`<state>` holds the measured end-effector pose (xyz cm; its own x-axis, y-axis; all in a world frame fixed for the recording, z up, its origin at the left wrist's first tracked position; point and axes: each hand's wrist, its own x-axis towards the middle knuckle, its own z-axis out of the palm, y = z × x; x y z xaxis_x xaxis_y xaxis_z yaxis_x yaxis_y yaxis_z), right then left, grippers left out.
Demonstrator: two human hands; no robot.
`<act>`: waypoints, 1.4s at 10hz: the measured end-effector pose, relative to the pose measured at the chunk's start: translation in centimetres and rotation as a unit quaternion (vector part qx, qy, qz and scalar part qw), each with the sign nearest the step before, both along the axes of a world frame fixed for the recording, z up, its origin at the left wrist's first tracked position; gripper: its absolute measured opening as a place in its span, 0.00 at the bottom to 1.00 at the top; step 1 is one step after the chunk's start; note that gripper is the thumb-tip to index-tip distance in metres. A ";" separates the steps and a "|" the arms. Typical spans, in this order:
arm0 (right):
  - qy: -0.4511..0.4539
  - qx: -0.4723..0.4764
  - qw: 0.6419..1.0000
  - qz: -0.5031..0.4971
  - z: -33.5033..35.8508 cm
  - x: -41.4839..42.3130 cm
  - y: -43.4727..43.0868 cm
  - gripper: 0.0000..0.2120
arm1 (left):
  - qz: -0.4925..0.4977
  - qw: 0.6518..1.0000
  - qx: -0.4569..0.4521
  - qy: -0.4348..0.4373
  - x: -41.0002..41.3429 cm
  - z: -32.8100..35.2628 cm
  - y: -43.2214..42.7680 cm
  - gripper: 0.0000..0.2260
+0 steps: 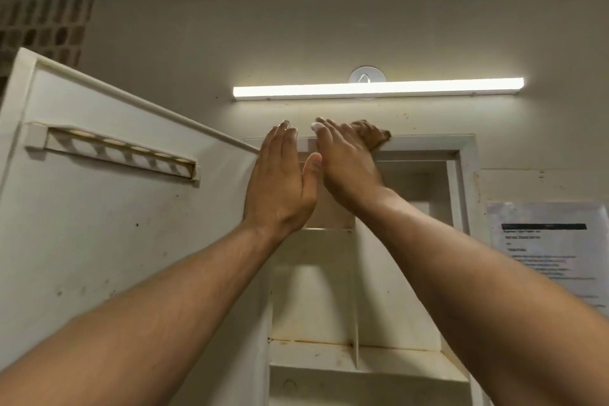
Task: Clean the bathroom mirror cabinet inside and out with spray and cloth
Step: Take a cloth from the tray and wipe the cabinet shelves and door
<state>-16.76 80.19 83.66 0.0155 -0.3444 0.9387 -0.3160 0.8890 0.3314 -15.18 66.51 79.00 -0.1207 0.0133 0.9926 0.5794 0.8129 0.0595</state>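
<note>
The white wall cabinet (428, 142) hangs in front of me with its door (108, 224) swung open to the left. My right hand (346, 161) lies flat on a brown cloth (372, 137) and presses it onto the cabinet's top edge. My left hand (280, 188) is raised beside it, fingers straight, its tips against the top left corner of the cabinet frame where the door meets it. Inside, stained white shelves and an upright divider (354, 290) show between my forearms. No spray bottle is in view.
A lit tube lamp (379, 91) runs along the wall just above the cabinet, with a round hook (366, 76) behind it. A toothbrush rack (115, 155) sits on the door's inner face. A printed notice (547, 247) is stuck to the wall on the right.
</note>
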 end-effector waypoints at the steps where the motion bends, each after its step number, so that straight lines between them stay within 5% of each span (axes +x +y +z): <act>1: -0.076 0.094 0.992 -0.036 -0.1 0.1 -2.3 0.27 | -0.031 0.999 0.036 0.017 1.0 0.2 1.0 0.33; 3: -0.273 -0.038 0.944 0.182 -4.0 0.7 -4.8 0.20 | -0.064 0.996 0.057 0.038 2.1 0.5 1.6 0.35; 4: -0.094 0.076 0.991 0.064 -3.0 -0.2 -2.9 0.26 | -0.062 0.995 0.059 0.045 1.7 0.5 1.5 0.32; 6: 0.106 0.128 0.975 -0.148 -1.8 -0.5 4.0 0.23 | -0.052 0.998 0.034 0.022 0.4 0.6 1.5 0.31; 8: 0.088 0.010 0.978 -0.190 -3.0 -0.2 2.2 0.15 | -0.030 0.999 0.018 -0.029 -1.6 0.3 0.8 0.29; 10: 0.011 0.062 0.996 -0.066 -2.2 0.2 -1.3 0.24 | -0.097 0.991 0.086 -0.022 -2.1 0.4 2.2 0.33; 12: 0.033 0.136 0.968 -0.208 -1.6 2.3 3.1 0.19 | -0.076 0.992 0.096 0.006 -2.4 -0.6 4.1 0.33; 14: -0.033 0.093 0.950 -0.297 -1.6 6.2 10.1 0.17 | -0.069 0.997 0.011 0.013 -1.7 -1.7 5.1 0.32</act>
